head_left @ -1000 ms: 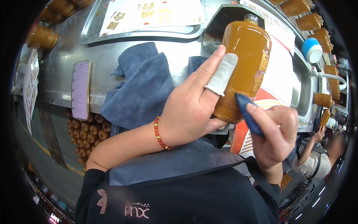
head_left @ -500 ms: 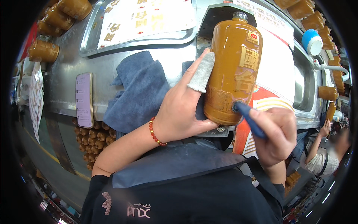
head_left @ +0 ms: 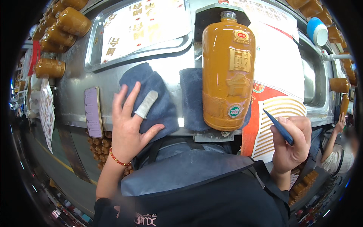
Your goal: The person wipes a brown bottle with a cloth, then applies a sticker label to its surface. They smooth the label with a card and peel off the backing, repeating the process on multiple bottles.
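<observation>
A glossy amber-brown bottle [head_left: 215,72] with raised gold characters lies on its back on a dark blue cloth, its bare neck pointing away from me. A small round green-and-white sticker [head_left: 234,111] sits low on its front. My left hand [head_left: 130,121], with a grey cloth cot on one finger, is spread open over a folded blue cloth [head_left: 160,90] to the left of the bottle. In my right hand [head_left: 293,140] are blue tweezers [head_left: 279,126], pinched between thumb and fingers, their tip pointing toward the bottle but apart from it.
A metal tray [head_left: 94,62] with a sheet of gold stickers [head_left: 151,30] stands at the back left. A phone [head_left: 93,111] lies at the left edge. White-and-red sticker sheets [head_left: 280,68] lie right of the bottle, beside a sink [head_left: 315,79]. More bottles [head_left: 72,22] stand around. Another person [head_left: 336,151] is at right.
My left hand has let go of the bottle and moved left over the folded cloth. My right hand has drawn the tweezers back from the round sticker, which now shows fully.
</observation>
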{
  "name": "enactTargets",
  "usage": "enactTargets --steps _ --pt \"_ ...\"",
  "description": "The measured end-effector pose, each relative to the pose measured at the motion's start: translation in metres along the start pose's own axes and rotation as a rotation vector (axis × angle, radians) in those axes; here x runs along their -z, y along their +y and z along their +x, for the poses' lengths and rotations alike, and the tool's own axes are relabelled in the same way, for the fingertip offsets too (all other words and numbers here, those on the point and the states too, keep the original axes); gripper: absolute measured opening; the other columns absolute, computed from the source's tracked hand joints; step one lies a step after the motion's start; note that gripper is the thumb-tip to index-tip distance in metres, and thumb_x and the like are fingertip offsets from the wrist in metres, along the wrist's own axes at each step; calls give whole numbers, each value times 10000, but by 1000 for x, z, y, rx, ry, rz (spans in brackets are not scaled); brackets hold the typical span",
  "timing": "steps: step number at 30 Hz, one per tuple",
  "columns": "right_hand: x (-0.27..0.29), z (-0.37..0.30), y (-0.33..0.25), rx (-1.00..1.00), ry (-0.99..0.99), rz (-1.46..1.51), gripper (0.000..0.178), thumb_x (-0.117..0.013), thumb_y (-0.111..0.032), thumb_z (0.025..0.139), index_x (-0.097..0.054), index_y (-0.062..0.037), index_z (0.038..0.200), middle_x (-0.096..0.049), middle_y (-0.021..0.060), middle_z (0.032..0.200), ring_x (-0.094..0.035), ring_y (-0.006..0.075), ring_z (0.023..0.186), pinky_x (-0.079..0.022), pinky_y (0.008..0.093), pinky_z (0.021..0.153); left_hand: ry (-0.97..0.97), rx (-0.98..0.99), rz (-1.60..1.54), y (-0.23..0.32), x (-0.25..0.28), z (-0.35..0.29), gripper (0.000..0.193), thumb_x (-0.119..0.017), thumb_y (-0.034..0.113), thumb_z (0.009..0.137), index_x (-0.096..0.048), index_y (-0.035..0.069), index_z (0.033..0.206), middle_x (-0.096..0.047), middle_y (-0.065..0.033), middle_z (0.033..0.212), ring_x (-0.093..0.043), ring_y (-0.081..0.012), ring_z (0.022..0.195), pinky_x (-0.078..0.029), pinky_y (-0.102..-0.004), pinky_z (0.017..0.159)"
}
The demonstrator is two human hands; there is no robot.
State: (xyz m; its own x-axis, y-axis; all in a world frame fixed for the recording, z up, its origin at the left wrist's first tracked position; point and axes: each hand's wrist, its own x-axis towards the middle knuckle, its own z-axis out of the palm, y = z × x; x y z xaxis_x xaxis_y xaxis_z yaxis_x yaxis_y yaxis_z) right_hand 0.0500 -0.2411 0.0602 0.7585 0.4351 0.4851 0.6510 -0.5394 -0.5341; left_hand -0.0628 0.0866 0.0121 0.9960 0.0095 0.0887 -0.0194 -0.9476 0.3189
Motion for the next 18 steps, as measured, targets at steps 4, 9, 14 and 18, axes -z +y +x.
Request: enactTargets --steps 4,9,14,18 --pt "-1 -9 3 -45 91 21 372 -833 97 698 -731 -14 1039 -591 46 800 -584 179 731 -470 273 657 43 -97 54 -17 -15 -6 596 -887 324 710 -720 76 1226 -585 -115 1373 -532 -352 1164 -473 -443 975" --pt "8 -24 11 -137 164 44 380 -835 76 718 -724 -26 1067 -615 55 845 -586 179 778 -460 268 692 353 -186 -373 14 8 24 446 -813 225 778 -718 -11 1143 -649 -147 1071 -578 -307 926 -470 -382 813" --pt "13 -32 16 -176 216 106 355 -822 84 739 -720 -19 1063 -622 61 871 -588 174 798 -456 265 705 304 -732 -391 87 -6 98 357 -788 331 777 -752 51 995 -659 -143 1183 -590 -358 1208 -470 -525 1064" --pt "14 -35 21 -176 230 81 342 -807 105 743 -712 -2 1053 -626 69 869 -592 174 791 -463 267 692 158 -909 -327 96 -15 118 341 -836 287 683 -723 60 911 -688 -137 1151 -670 -352 1125 -513 -505 1004"
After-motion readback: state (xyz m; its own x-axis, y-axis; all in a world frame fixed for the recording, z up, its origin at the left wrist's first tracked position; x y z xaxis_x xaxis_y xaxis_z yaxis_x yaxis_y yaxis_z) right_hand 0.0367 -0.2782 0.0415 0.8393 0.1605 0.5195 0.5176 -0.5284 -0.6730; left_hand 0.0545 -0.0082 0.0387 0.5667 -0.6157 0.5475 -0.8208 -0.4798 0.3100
